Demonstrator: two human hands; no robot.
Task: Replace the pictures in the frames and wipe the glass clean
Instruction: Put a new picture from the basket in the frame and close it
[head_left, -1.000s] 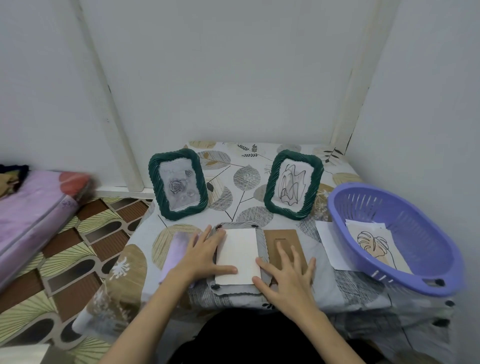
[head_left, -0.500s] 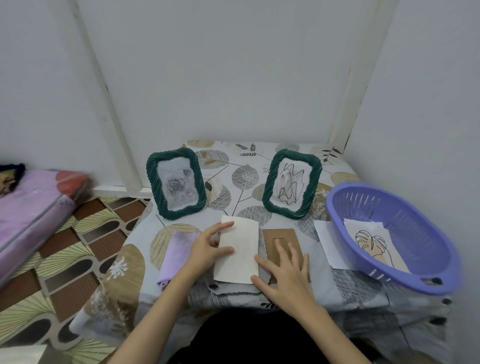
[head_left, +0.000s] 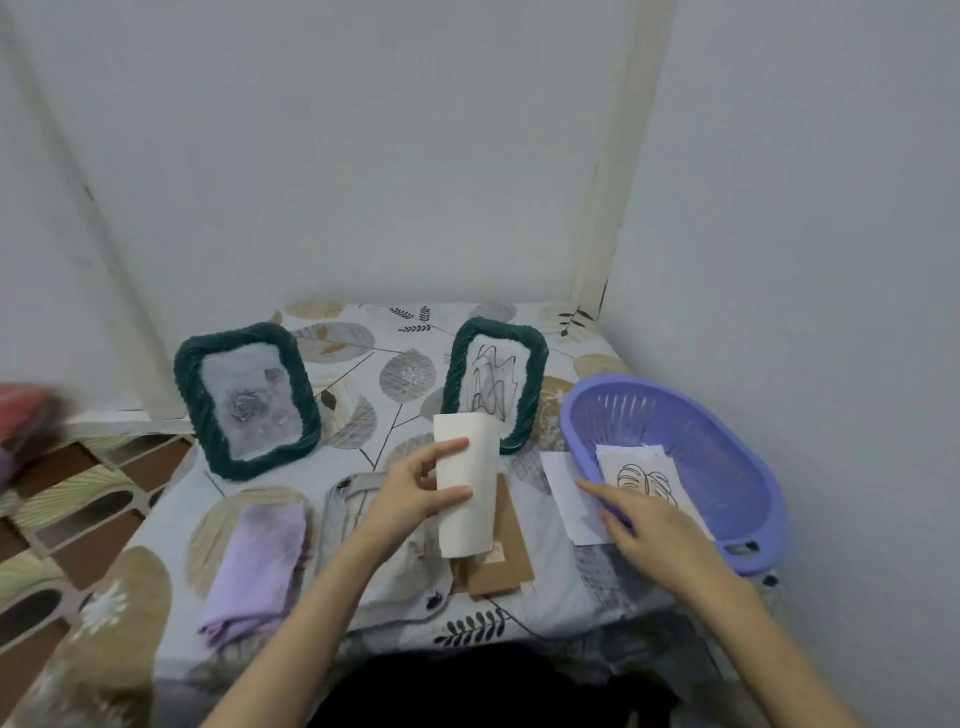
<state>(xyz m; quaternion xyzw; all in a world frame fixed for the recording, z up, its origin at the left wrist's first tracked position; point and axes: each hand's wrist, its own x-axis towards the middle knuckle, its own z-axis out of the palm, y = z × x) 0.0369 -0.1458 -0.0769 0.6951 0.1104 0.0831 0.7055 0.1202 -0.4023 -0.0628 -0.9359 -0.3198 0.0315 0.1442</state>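
The left hand pinches a cream sheet upright above the brown backing board. The right hand, fingers extended, touches a white paper beside the purple basket. A lilac cloth lies on the leaf-patterned tablecloth. Two green frames stand farther back near the pale grey corner walls.

Two green frames stand toward the surface's back edge: one near the left, one mid-right, with a bare gap between them. A purple basket fills the right edge against the wall. Along the front edge lie a folded lilac cloth, a flat frame and brown backing board. A strip of cloth-covered top between cloth and left frame is open.
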